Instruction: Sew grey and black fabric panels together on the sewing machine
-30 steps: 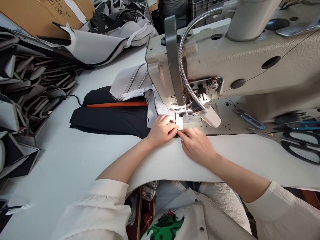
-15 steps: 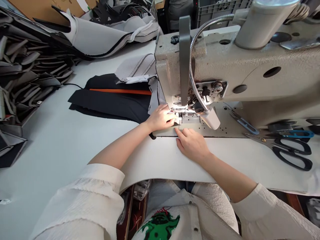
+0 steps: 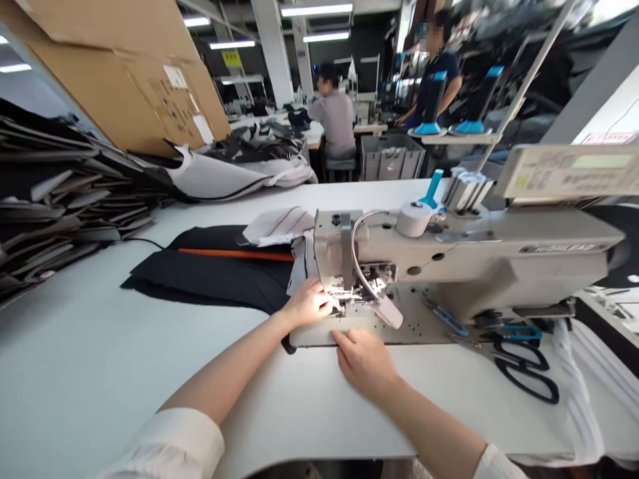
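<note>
My left hand is at the needle area of the sewing machine, fingers bent and pressed together beside the presser foot; what they pinch is hidden. Black fabric with an orange strip lies left of the machine, joined to grey fabric pieces near that hand. On the front edge of the metal bed plate rests my right hand, index finger extended toward the left and the other fingers curled loosely, with nothing visible in it.
Black-handled scissors and blue thread snips lie right of the needle. Stacked dark pieces fill the left side, near a cardboard box. Behind the table are a seated person, a standing person and a grey crate.
The view has tilted up, bringing the room and two people into sight. Both hands keep nearly the same places beside the needle area.
</note>
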Available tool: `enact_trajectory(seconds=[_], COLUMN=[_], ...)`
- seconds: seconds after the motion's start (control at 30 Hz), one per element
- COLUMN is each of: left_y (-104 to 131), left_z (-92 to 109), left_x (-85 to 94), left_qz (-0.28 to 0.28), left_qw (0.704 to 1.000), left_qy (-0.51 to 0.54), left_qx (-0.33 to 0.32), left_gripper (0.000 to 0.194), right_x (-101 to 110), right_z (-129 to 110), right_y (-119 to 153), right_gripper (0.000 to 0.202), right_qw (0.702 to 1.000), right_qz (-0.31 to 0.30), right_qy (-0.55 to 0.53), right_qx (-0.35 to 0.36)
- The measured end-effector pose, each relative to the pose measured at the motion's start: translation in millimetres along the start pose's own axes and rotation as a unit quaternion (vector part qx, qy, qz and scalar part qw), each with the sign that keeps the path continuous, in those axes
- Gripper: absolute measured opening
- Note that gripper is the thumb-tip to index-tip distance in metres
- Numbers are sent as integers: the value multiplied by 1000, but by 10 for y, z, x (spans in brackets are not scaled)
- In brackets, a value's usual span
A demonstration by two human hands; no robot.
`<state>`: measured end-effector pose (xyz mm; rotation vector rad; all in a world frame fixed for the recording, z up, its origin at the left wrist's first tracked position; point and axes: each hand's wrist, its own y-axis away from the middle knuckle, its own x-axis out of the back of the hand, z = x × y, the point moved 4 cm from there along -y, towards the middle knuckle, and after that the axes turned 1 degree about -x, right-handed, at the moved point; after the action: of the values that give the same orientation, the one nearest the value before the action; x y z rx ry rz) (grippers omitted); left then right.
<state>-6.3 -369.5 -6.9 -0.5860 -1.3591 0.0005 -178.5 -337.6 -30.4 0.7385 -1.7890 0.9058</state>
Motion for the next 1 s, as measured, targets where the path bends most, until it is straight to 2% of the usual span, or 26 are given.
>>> enact_trajectory(seconds=[0.1, 0.23, 0.3, 0.4, 0.47, 0.53, 0.57, 0.63, 0.7, 0.8, 0.9, 1.0], left_y=[0, 60, 180, 510, 771, 989, 1066, 1139, 1108, 926, 705, 609], left_z=[-6, 91, 136, 97, -47, -284, -417, -651, -790, -806, -675, -434], left_x=[0, 76, 133, 215, 282, 386, 454, 601, 713, 761, 754, 816], left_qz=[21, 27, 29, 17, -15, -62, -87, -135, -180, -225, -218, -208], left_qw=[999, 998, 998, 996, 992, 979, 969, 946, 928, 910, 899, 898], left_qy=[-42, -50, -39, -25, -35, -64, -83, -115, -139, -180, -223, -239], left_qx=[-7, 2, 26, 81, 123, 182, 215, 269, 296, 297, 306, 307], left_gripper=[30, 28, 27, 35, 56, 80, 85, 82, 72, 61, 57, 51], right_x=[-19, -13, -6, -3, -2, 2, 6, 17, 31, 56, 89, 138], right_z=[-2, -18, -19, -12, -5, 3, 8, 22, 36, 62, 87, 113], right_y=[-12, 9, 20, 26, 24, 20, 18, 15, 13, 9, 6, 17], right_gripper=[30, 30, 29, 28, 30, 30, 30, 30, 32, 33, 32, 34], right_qw=[1000, 1000, 1000, 1000, 999, 998, 998, 997, 995, 988, 981, 980], right_qz=[14, 21, 24, 22, 19, 16, 14, 11, 12, 17, 27, 45], right_qy=[2, -2, -6, -16, -32, -54, -63, -78, -99, -154, -186, -189], right_qx=[-2, 1, 4, 9, 10, 7, 4, -5, -13, -26, -38, -52])
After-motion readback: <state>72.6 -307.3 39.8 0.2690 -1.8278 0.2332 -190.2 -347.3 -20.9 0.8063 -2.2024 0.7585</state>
